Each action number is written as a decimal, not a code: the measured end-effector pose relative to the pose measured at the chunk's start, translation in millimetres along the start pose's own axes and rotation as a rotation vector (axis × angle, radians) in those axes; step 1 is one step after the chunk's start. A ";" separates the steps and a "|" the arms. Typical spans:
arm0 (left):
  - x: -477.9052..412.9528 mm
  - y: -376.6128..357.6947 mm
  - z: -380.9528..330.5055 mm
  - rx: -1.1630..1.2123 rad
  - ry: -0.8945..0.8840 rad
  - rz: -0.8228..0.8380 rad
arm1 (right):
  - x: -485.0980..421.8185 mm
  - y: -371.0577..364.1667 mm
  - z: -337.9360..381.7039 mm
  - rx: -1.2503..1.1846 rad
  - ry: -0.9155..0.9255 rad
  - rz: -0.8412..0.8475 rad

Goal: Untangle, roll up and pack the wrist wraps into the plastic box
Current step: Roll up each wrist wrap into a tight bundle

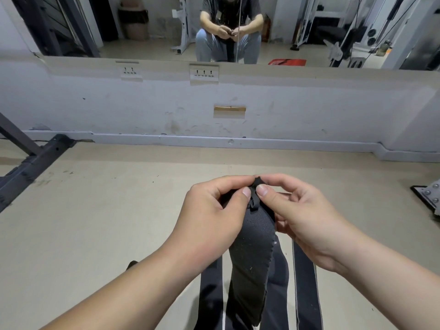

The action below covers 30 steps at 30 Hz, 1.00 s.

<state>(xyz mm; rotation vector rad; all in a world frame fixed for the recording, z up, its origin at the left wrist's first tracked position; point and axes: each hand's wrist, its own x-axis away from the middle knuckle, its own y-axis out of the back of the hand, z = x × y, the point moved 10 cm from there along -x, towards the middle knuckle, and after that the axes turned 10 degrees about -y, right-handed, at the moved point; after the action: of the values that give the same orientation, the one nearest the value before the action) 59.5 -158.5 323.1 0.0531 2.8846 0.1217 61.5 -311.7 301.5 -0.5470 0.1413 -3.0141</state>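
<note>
Hands meet at the centre of the view, above a beige floor (95, 222). The left hand (214, 210) and right hand (300, 217) each pinch, thumb against forefinger, the top end of a long black fabric wrist wrap (250, 258). A thin black loop (255, 197) is bunched there between the two thumbs, and the other fingers are curled. From that grip the wrap hangs toward 6 o'clock, its broad, lint-flecked face turned to the camera. On the floor beneath, a black strap with pale edges (306, 282) lies at 5 o'clock and a second dark strap (210, 294) at 7 o'clock. A dark metal rack foot (35, 160) stands at 9 o'clock. At 12 o'clock a wall mirror (142, 25) reflects the crouched person, with white wall sockets (204, 72) just below it.
</note>
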 end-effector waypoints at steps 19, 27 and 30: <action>-6.4 1.9 15.4 -0.082 0.052 -0.016 | -3.0 -3.3 -5.4 -0.053 -0.009 0.056; -2.1 -0.5 14.7 0.052 0.097 0.000 | -6.1 0.0 -1.9 0.061 0.008 0.061; 0.2 -6.9 20.4 0.106 0.183 0.061 | -6.9 6.5 0.4 0.153 0.098 -0.050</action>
<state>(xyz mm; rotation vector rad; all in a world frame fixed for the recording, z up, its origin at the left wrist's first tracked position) 64.3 -163.8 302.7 0.1580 3.0715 -0.0168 68.4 -317.6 298.7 -0.3953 -0.0978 -3.0660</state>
